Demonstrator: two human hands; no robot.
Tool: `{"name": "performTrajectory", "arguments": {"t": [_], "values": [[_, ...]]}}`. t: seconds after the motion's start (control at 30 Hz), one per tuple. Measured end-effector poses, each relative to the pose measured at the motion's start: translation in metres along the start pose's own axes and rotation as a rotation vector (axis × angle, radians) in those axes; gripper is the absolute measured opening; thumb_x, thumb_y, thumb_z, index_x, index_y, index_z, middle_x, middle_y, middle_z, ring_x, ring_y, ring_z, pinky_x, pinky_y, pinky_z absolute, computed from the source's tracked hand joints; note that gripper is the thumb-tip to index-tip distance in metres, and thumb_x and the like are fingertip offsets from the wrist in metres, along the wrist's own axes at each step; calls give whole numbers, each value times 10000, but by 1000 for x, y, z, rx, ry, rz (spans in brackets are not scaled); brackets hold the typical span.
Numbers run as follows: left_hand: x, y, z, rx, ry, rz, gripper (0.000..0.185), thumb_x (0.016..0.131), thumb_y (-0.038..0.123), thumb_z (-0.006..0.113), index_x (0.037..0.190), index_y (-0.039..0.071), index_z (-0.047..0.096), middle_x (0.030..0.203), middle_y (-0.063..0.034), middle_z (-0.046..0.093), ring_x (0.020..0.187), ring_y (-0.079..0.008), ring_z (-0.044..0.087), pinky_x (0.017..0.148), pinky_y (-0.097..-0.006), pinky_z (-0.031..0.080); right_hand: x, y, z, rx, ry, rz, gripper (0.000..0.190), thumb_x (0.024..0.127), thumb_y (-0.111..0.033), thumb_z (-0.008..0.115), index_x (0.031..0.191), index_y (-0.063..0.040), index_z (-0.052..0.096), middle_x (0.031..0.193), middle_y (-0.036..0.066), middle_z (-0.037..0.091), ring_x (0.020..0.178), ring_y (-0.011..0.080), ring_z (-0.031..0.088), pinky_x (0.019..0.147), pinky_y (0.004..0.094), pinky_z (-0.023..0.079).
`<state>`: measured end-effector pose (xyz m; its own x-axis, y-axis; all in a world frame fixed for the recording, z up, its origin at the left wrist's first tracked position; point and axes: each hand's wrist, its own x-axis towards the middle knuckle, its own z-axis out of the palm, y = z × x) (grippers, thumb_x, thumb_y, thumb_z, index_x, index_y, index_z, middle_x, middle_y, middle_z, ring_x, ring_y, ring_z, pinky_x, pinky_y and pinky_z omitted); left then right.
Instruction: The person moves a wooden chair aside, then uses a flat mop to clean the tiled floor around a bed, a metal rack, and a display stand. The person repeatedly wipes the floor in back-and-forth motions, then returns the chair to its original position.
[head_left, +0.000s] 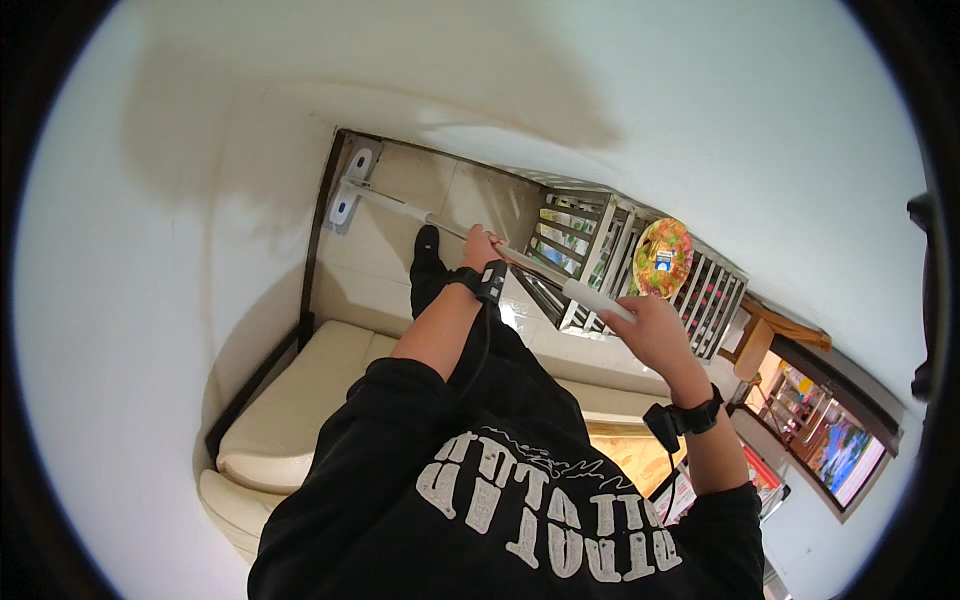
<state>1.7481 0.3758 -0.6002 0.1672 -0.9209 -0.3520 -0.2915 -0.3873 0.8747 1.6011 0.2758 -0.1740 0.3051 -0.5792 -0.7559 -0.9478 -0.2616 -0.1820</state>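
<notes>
A flat mop runs diagonally across the view, with its long pole (390, 204) in my two hands. My left hand (480, 249) is wrapped around the middle of the pole. Higher up, my right hand (651, 331) grips the thick white handle (592, 296) at the pole's end. The white mop head (351, 184) with its grey pad lies flat on the tiled floor in the corner, along the dark baseboard. My dark shoe (427, 241) stands close to the pole. Both wrists wear black straps with small devices.
A slatted metal rack (600, 232) with packages inside stands along the wall. On its top lies a round, colourful package (663, 256) with a label. A cream cushioned sofa (292, 397) is at lower left. A doorway (817, 427) opens at far right.
</notes>
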Motion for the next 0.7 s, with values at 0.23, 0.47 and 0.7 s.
{"name": "performTrajectory", "arguments": {"t": [0.23,0.47,0.7], "values": [[-3,96,60,-122,-233,-201,506,699,405,783,1031,53,635,914,-114,714,847,-305,676,735,-435,538,-66,13,-88,-145,-16,84,332,878,-337,653,938,-17,720,669,210,621,602,323,629,590,401,470],[-16,146,105,-1445,184,-1316,361,941,360,481,941,35,639,1070,-124,674,869,-287,626,774,-424,506,-105,24,-84,30,-54,151,314,832,-253,728,1004,8,700,625,97,593,598,137,551,605,324,463],[-24,157,13,-1352,422,-1320,369,887,361,556,908,-2,619,880,-140,685,732,-311,649,644,-494,514,-80,38,-78,143,-123,134,315,859,-271,706,973,23,695,611,54,555,588,107,520,573,322,434]]}}
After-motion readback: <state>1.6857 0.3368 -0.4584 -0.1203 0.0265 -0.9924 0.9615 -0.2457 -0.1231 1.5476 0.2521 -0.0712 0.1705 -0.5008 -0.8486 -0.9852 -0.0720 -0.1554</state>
